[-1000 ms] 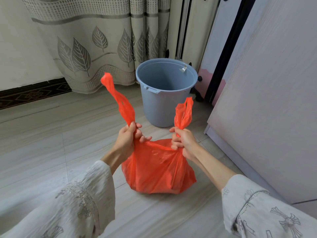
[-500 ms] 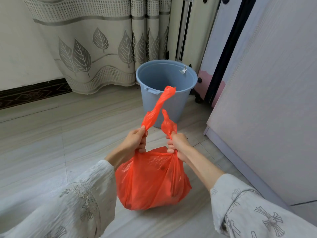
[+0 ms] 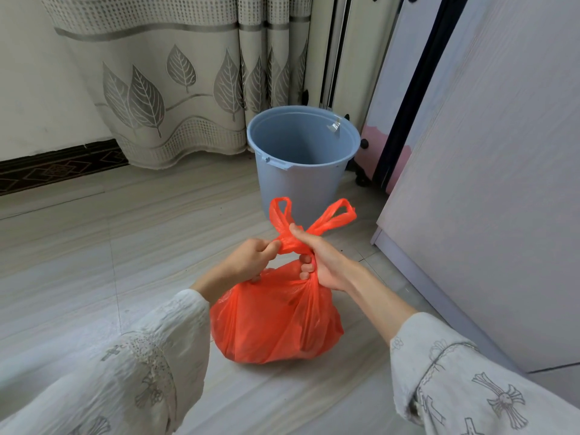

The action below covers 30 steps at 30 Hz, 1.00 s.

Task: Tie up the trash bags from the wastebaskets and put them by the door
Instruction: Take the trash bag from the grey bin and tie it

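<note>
An orange-red trash bag [image 3: 276, 321] sits full on the tiled floor in front of me. Its two handle loops [image 3: 314, 219] cross each other above the bag's neck and stick up to the left and right. My left hand [image 3: 251, 259] pinches the crossed handles from the left. My right hand [image 3: 317, 255] grips the gathered neck from the right, thumb on top and fingers curled under. Behind the bag stands an empty blue-grey plastic wastebasket [image 3: 303, 164].
A leaf-patterned curtain [image 3: 175, 80] hangs at the back, down to the floor. A white cabinet side [image 3: 489, 183] rises close on the right. A pink and dark object [image 3: 386, 149] stands between the wastebasket and the cabinet. Open floor lies to the left.
My hands came together from apart. The two handles, held up separately before, now cross over the bag's neck. The bag has settled lower on the floor.
</note>
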Each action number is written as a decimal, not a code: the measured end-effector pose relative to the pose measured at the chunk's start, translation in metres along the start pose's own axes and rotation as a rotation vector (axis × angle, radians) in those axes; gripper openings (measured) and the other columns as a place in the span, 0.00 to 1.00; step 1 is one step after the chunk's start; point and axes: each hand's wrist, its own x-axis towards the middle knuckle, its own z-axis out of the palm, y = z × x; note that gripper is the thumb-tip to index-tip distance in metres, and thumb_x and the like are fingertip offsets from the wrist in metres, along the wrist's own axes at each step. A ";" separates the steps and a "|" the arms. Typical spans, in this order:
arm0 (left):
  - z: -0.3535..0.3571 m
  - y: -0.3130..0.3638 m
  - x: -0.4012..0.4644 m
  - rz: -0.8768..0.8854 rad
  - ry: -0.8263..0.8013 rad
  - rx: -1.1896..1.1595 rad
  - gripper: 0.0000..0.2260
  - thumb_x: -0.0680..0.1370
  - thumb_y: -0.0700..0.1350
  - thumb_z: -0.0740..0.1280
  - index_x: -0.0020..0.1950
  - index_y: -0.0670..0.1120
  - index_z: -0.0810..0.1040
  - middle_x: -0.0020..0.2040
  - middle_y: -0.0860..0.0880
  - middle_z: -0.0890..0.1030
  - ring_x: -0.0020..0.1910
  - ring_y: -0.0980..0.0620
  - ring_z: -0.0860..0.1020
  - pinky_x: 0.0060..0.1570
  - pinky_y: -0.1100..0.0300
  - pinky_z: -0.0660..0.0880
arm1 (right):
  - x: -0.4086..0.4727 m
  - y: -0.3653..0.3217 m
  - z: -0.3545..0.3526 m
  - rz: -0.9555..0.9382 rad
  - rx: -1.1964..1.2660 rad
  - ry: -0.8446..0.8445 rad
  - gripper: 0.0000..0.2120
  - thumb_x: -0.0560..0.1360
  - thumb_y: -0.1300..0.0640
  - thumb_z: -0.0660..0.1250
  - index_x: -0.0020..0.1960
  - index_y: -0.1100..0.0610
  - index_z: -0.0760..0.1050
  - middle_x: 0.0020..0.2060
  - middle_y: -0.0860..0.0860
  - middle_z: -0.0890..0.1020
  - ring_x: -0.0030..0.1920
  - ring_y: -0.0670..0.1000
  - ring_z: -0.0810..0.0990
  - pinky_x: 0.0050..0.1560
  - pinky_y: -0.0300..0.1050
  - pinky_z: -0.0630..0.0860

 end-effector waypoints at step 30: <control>-0.024 -0.015 -0.005 -0.276 -0.435 -0.773 0.11 0.71 0.48 0.67 0.33 0.49 0.67 0.24 0.54 0.63 0.23 0.57 0.64 0.31 0.66 0.64 | -0.010 0.001 -0.011 -0.283 -0.547 0.288 0.05 0.72 0.57 0.68 0.38 0.56 0.78 0.22 0.46 0.71 0.16 0.40 0.68 0.21 0.29 0.64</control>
